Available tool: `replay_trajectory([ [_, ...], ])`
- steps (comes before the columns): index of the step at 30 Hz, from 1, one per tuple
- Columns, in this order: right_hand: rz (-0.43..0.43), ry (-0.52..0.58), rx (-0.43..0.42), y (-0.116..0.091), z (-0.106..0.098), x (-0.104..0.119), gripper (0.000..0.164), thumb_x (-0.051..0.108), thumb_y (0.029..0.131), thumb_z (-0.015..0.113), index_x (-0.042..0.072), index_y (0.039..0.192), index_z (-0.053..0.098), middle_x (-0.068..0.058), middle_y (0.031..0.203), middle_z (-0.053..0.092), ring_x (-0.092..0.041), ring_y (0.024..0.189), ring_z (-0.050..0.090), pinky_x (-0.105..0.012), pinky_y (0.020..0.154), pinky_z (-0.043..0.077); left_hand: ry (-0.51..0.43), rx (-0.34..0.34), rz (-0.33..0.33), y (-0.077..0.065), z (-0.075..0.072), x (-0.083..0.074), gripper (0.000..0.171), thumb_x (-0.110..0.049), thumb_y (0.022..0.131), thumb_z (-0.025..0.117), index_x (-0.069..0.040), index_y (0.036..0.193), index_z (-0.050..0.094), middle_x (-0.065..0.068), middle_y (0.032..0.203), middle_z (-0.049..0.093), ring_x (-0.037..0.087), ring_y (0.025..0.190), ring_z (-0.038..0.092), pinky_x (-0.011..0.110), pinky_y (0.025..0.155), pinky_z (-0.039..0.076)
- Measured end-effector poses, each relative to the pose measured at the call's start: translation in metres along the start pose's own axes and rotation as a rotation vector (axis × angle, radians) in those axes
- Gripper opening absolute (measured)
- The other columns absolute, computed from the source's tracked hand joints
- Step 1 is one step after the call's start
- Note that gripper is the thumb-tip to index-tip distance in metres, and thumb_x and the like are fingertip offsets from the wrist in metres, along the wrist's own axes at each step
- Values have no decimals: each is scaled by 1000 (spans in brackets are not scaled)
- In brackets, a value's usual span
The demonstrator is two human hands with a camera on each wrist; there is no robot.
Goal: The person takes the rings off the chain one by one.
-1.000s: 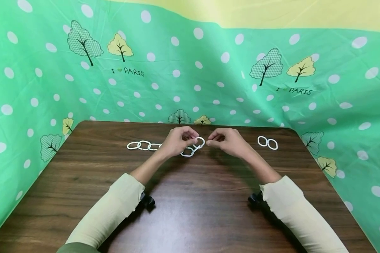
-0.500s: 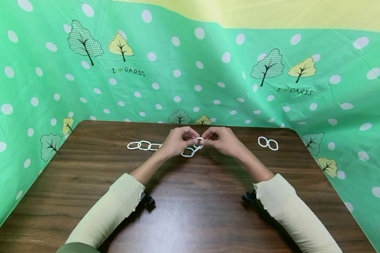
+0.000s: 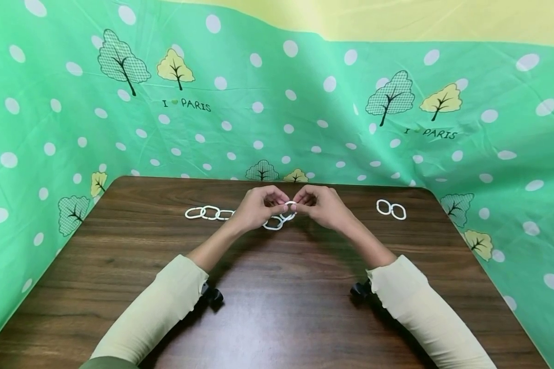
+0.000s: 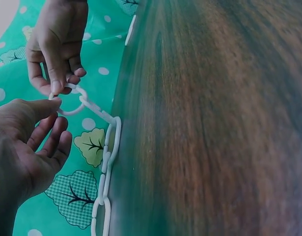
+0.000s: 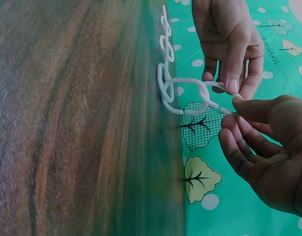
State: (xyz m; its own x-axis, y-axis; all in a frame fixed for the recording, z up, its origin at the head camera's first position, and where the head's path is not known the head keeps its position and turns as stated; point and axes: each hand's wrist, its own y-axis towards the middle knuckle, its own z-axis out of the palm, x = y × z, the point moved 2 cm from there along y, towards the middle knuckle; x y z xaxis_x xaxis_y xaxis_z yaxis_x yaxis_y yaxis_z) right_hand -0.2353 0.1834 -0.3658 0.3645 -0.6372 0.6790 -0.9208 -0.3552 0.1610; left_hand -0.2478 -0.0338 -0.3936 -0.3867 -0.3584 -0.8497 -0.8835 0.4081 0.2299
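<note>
A chain of white plastic links [image 3: 211, 206] runs across the back of the table, partly hidden behind my left hand [image 3: 257, 207]. Its right end is lifted, and the end link [image 4: 67, 113] sits between both hands. The thumb and fingers of my left hand pinch one side of that link; my right hand [image 3: 322, 205] pinches the opposite side. In the right wrist view the end link hooks through a neighbouring link [image 5: 182, 80], and a small break shows in its lower side near the right fingertips [image 5: 229, 120].
Two more white links [image 3: 390, 208] lie touching or joined at the right of the brown wooden table [image 3: 277, 287]. Behind the table's far edge hangs a green dotted cloth [image 3: 258, 123] with printed trees. Black wrist mounts [image 3: 360, 290] show under the sleeves.
My right hand has moved left to the end link and now pinches it. The held link has tilted flatter in the head view. The left hand has stayed nearly in place.
</note>
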Motion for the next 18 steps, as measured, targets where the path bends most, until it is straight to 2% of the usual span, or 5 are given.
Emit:
replay_trajectory([
  [8, 35, 38, -2, -1, 0, -2, 11, 17, 102, 85, 8, 106, 79, -9, 97, 81, -17, 83, 74, -26, 74, 59, 16, -17, -29, -4, -3, 2, 13, -14, 99, 88, -9, 109, 81, 6, 98, 81, 16, 89, 72, 27, 81, 56],
  [13, 55, 75, 4, -2, -1, -2, 12, 13, 101, 84, 6, 109, 78, -12, 98, 81, -18, 83, 75, -24, 72, 60, 25, 10, -35, -6, -3, 3, 19, -21, 96, 93, -10, 106, 81, 4, 95, 80, 14, 86, 72, 27, 81, 57],
  [18, 74, 98, 8, -3, 0, -5, 17, 10, 101, 83, 2, 114, 77, -13, 99, 81, -20, 84, 75, -23, 71, 59, 31, 44, -50, -8, -2, 4, 28, -20, 93, 96, -3, 108, 81, 3, 93, 80, 12, 83, 71, 26, 79, 57],
])
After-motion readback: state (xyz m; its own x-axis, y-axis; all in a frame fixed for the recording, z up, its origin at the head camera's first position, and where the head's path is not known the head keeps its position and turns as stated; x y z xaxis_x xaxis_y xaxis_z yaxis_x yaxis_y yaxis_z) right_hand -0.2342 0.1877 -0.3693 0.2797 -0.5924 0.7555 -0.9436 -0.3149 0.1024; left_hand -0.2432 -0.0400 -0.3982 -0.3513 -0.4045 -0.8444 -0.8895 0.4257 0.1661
